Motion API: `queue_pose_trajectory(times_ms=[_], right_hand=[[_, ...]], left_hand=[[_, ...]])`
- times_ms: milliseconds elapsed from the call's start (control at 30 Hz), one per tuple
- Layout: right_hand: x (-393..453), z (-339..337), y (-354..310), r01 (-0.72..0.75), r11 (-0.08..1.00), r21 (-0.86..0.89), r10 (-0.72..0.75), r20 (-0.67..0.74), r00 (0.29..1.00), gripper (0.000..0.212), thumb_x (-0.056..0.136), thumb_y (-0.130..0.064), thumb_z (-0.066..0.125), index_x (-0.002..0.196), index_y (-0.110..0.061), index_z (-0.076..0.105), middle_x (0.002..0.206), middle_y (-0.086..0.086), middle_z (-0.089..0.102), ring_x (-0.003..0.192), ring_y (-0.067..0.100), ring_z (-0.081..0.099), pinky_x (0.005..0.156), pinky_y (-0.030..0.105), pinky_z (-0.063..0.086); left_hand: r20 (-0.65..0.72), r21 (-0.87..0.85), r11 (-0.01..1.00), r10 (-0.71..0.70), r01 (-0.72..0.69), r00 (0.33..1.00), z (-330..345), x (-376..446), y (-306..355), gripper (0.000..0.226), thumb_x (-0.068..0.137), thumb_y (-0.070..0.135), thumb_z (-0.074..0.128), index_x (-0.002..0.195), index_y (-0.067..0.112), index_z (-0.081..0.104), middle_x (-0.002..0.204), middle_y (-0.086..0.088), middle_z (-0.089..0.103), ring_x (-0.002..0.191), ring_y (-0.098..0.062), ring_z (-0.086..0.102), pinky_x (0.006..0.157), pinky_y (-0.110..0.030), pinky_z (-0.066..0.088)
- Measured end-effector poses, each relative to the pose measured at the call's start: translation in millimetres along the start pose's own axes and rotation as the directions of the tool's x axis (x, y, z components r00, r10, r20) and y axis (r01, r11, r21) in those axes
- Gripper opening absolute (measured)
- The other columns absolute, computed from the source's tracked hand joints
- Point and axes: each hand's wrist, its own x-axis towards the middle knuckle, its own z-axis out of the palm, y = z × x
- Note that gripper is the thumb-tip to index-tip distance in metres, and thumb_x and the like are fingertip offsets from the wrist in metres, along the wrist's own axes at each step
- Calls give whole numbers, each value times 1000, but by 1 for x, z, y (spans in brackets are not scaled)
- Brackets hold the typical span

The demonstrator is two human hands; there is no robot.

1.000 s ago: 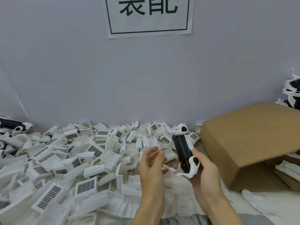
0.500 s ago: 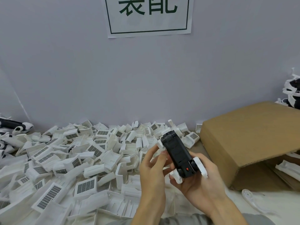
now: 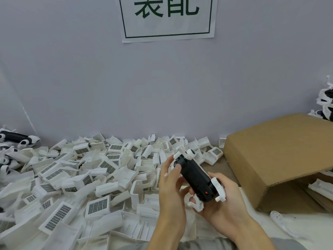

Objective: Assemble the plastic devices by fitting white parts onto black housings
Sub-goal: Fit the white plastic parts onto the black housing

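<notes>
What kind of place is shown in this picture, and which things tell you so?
Probably an assembly station in a small factory. A big pile of identical white plastic parts covers the table, a printed sign with two Chinese characters hangs on the wall, and a cardboard box stands at the right.

Black housing (image 3: 195, 179) in the middle, white parts (image 3: 219, 189) clipped at both ends, a small red spot near its near end. Left, a white heap (image 3: 75, 177), many pieces showing dark grid patterns. Right, plain brown cardboard box (image 3: 281, 154). Far wall pale grey-lilac, white sign (image 3: 167, 17) with dark green characters and border.
</notes>
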Motion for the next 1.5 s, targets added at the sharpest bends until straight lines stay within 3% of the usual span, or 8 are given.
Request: queue_pose_trajectory(times_ms=[167,433,567,800,933,1167,1300,1500], right_hand=[[4,-1,3,-13,999,31,14,-47,999,53,87,-38,56,117,4,68,93,22,62,66,30,56,54,43,54],[3,0,4,89,993,-72,-99,-138,985,51,78,-38,59,105,2,74,89,20,66,67,31,61,54,34,51],[4,-1,4,160,983,-89,-174,-180,968,46,93,-35,53,111,2,72,90,19,67,70,26,63,64,34,49],[5,-7,2,265,964,-24,-261,-280,924,48,95,-34,53,119,6,65,99,21,63,83,32,57,59,31,46],[-1,-6,-1,231,970,79,-202,-275,940,35,88,-33,61,106,-4,65,99,18,62,77,31,59,50,27,50],[-3,-7,-1,250,963,105,-213,-277,937,31,85,-31,62,103,-7,62,96,18,61,67,31,60,45,27,49],[-1,-8,-1,387,920,-51,-388,-236,891,25,76,-32,64,84,-8,67,82,10,61,64,21,52,56,31,41],[0,-11,-4,547,816,-188,-574,-148,805,35,78,-23,65,105,0,67,96,12,67,74,16,62,68,33,44]], left_hand=[[-144,44,998,46,-40,988,-1,4,-4,20,92,23,70,106,38,71,92,-9,74,71,-17,73,57,-25,55],[-169,128,984,144,-123,975,-2,4,-3,30,93,11,69,116,28,62,88,-2,74,77,-18,76,63,-22,58],[-103,126,984,139,-125,985,-3,2,-4,39,89,4,69,118,27,59,102,-3,74,92,-22,74,71,-25,59],[-37,157,981,120,-113,992,-2,0,-3,20,92,20,67,104,36,65,102,2,74,96,-16,71,88,-39,54],[-33,72,995,73,-70,997,-2,0,5,13,90,18,65,88,30,66,89,-3,73,75,-17,68,66,-27,54],[1,51,997,53,-53,999,0,-1,8,15,89,15,67,87,29,67,90,-5,73,75,-20,67,67,-30,53],[-7,14,999,43,-43,999,0,-1,10,21,72,31,70,93,24,71,94,-5,73,79,-16,68,72,-31,50],[52,50,999,-5,3,999,-1,0,21,33,70,46,78,92,21,79,101,-5,75,90,-21,67,80,-35,49]])
